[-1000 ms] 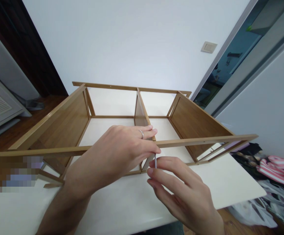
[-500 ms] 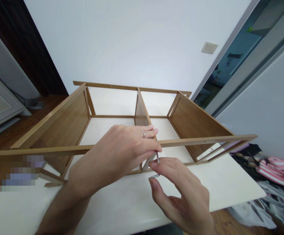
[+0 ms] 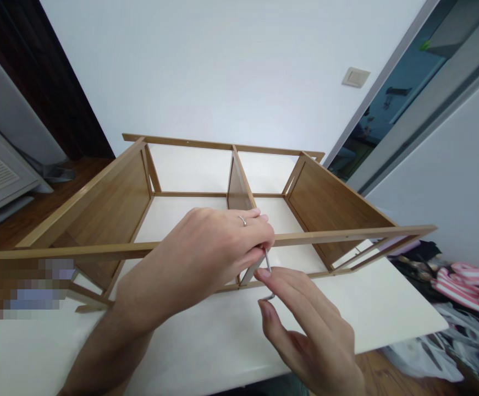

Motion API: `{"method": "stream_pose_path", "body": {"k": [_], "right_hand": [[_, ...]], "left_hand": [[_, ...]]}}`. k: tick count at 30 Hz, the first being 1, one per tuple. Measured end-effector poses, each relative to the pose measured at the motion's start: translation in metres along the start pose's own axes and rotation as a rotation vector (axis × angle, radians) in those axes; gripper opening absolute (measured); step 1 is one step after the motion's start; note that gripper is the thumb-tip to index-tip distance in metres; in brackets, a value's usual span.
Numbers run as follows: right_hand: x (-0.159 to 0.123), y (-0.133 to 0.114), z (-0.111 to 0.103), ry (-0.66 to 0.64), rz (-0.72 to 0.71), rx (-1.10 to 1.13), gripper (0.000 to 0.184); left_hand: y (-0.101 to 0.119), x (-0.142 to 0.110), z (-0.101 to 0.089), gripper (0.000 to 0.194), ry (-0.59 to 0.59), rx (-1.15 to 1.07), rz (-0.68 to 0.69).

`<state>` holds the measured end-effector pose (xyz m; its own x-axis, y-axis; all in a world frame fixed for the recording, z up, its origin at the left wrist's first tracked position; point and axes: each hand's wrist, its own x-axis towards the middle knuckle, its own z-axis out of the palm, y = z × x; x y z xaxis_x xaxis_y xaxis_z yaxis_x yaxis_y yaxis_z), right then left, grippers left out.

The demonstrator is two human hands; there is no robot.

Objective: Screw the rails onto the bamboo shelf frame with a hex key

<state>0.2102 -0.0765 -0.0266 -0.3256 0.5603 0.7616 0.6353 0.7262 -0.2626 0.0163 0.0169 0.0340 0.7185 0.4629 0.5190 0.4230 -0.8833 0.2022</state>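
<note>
A light brown wooden frame [image 3: 346, 235] lies on a white table, its front rail running across the view. My left hand [image 3: 218, 239], with a ring on one finger, is closed over this rail where the middle panel [image 3: 239, 184] meets it. Its fingertips sit at the upper end of a silver hex key [image 3: 268, 260], and they hide where that end goes. My right hand [image 3: 311, 327] has the lower, bent part of the hex key between thumb and fingers, just in front of the rail.
Wooden side panels [image 3: 338, 192] stand at both ends of the frame. The white tabletop [image 3: 404, 308] extends around it, with a white wall behind. Clothes [image 3: 470, 280] and plastic bags [image 3: 424, 357] lie at the right. A louvred white cabinet [image 3: 0, 170] stands left.
My right hand has shifted slightly right with the lower end of the hex key, which now slants more. The left fingers have curled a little further over the rail.
</note>
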Motion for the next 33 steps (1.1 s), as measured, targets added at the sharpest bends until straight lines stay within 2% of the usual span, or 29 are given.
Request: {"method": "stream_pose_path", "body": {"k": [10, 17, 20, 22, 24, 29, 33], "right_hand": [[-0.006, -0.002, 0.007, 0.082, 0.030, -0.104, 0.038], [0.004, -0.008, 0.010, 0.185, 0.107, -0.048, 0.030], [0.005, -0.008, 0.012, 0.210, 0.110, 0.026, 0.031], [0.004, -0.007, 0.013, 0.219, 0.120, 0.079, 0.033], [0.003, -0.005, 0.013, 0.207, 0.139, 0.101, 0.033], [0.006, -0.005, 0.008, 0.139, 0.155, 0.027, 0.034], [0.012, -0.010, 0.003, 0.078, 0.157, -0.018, 0.025]], "left_hand": [[0.000, 0.002, 0.001, 0.022, 0.003, 0.017, 0.020], [0.000, 0.001, 0.001, 0.024, 0.014, 0.056, 0.064], [0.000, 0.001, 0.001, 0.024, 0.012, 0.054, 0.043], [0.000, 0.000, 0.001, 0.017, 0.003, 0.049, 0.005], [0.001, 0.000, 0.000, 0.007, -0.004, 0.051, -0.039], [0.001, -0.001, -0.003, 0.016, 0.002, 0.059, -0.098], [0.000, -0.002, -0.002, 0.020, 0.002, 0.032, -0.115]]}}
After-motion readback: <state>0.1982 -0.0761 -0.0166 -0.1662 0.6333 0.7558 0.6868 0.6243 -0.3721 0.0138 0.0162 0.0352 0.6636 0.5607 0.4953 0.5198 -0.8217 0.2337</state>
